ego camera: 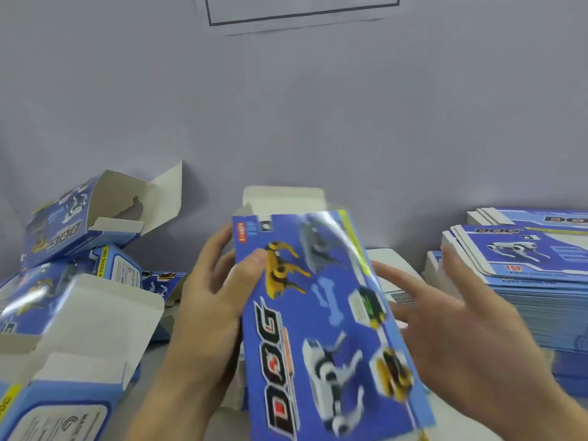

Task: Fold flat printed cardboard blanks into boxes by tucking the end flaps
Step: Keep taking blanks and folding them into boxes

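Centrally, the left hand grips the blue printed box along its left edge, thumb across the printed face; its far end flap stands open. Right of it, the right hand is spread, holding nothing. Folded boxes lie left; stacked flat blanks sit far right.

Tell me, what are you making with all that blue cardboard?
A person is folding toy boxes. The left hand grips a blue "DOG" box, its far end flap not yet tucked. The right hand is open beside it. Folded boxes with open ends pile up on the left; flat blanks are stacked on the right.
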`<move>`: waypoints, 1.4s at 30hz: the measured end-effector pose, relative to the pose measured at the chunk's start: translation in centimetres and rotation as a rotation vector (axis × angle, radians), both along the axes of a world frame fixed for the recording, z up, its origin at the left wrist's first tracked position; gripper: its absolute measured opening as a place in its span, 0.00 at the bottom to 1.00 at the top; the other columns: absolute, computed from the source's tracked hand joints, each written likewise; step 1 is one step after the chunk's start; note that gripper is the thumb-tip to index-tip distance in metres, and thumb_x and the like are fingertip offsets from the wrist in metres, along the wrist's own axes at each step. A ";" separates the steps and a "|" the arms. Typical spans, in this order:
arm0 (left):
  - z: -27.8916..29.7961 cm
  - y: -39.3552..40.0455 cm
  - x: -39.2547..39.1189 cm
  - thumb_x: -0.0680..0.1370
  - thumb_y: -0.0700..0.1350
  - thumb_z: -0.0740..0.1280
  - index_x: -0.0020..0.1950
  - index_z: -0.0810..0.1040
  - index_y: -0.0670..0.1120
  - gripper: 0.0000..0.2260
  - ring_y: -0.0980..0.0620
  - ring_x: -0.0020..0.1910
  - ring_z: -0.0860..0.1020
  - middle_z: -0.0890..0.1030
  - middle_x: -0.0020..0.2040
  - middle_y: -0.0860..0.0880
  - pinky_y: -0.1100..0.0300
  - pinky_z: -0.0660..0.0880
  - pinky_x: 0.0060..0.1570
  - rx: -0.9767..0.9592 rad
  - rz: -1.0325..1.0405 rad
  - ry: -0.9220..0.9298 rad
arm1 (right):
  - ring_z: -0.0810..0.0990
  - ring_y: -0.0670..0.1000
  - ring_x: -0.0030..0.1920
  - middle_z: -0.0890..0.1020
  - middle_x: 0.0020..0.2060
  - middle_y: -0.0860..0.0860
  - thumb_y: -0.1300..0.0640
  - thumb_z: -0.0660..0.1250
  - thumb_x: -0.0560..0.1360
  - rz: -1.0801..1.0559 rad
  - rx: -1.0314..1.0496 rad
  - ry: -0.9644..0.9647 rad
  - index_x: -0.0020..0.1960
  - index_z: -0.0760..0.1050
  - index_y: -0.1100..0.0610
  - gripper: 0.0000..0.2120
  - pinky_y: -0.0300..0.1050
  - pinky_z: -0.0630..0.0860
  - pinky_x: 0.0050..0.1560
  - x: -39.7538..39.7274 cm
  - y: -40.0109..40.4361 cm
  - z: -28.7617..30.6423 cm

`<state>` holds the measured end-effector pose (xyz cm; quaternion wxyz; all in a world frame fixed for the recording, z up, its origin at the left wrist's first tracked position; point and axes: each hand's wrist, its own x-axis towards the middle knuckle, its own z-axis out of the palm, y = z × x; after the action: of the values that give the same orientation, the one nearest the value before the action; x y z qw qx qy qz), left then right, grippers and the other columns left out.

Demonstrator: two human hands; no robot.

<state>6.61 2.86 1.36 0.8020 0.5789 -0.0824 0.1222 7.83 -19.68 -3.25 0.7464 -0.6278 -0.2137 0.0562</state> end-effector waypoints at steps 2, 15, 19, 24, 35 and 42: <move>-0.5 -0.1 -0.3 0.71 0.52 0.74 0.64 0.76 0.58 0.22 0.40 0.43 0.86 0.83 0.59 0.46 0.52 0.82 0.36 0.093 -0.113 -0.080 | 0.78 0.56 0.66 0.78 0.67 0.50 0.47 0.67 0.73 0.105 -0.073 0.083 0.70 0.69 0.39 0.26 0.67 0.70 0.67 -0.1 -0.5 -0.1; 0.1 -0.1 -0.4 0.75 0.51 0.74 0.68 0.65 0.69 0.27 0.58 0.63 0.78 0.79 0.65 0.60 0.62 0.75 0.62 0.889 -0.571 0.186 | 0.78 0.43 0.21 0.80 0.23 0.46 0.59 0.53 0.84 -0.635 0.555 0.061 0.26 0.82 0.49 0.32 0.31 0.71 0.20 -0.8 -1.1 0.7; -0.3 -0.3 0.0 0.73 0.38 0.73 0.68 0.71 0.64 0.30 0.48 0.65 0.78 0.79 0.67 0.50 0.55 0.75 0.62 0.802 -0.509 0.053 | 0.81 0.49 0.32 0.83 0.36 0.54 0.54 0.54 0.81 -0.630 0.582 0.102 0.41 0.83 0.55 0.20 0.39 0.79 0.37 0.3 -2.9 -1.4; -1.0 1.5 1.1 0.55 0.46 0.85 0.62 0.77 0.46 0.37 0.48 0.55 0.84 0.83 0.60 0.48 0.50 0.80 0.57 -0.008 0.030 -0.183 | 0.84 0.56 0.42 0.86 0.41 0.57 0.51 0.59 0.76 -0.628 0.521 0.159 0.41 0.81 0.55 0.14 0.50 0.74 0.47 0.4 -1.5 -0.9; -6.1 -0.1 3.1 0.77 0.64 0.65 0.80 0.49 0.62 0.36 0.58 0.79 0.41 0.44 0.79 0.62 0.57 0.47 0.77 1.376 0.024 0.104 | 0.82 0.53 0.34 0.86 0.37 0.56 0.63 0.63 0.79 -0.699 -0.022 0.198 0.46 0.82 0.55 0.10 0.45 0.75 0.34 1.1 0.5 -1.2; -5.3 0.2 2.9 0.75 0.66 0.65 0.77 0.57 0.67 0.32 0.52 0.78 0.56 0.54 0.81 0.58 0.52 0.62 0.72 1.559 0.030 0.162 | 0.82 0.53 0.39 0.85 0.37 0.48 0.63 0.62 0.80 -0.785 -0.133 0.075 0.48 0.80 0.51 0.11 0.44 0.76 0.34 1.2 0.8 -1.7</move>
<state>9.53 3.04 -3.95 0.1659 0.9831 -0.0778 -0.0025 9.06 -18.88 -4.93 0.6762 -0.7061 0.0741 -0.1965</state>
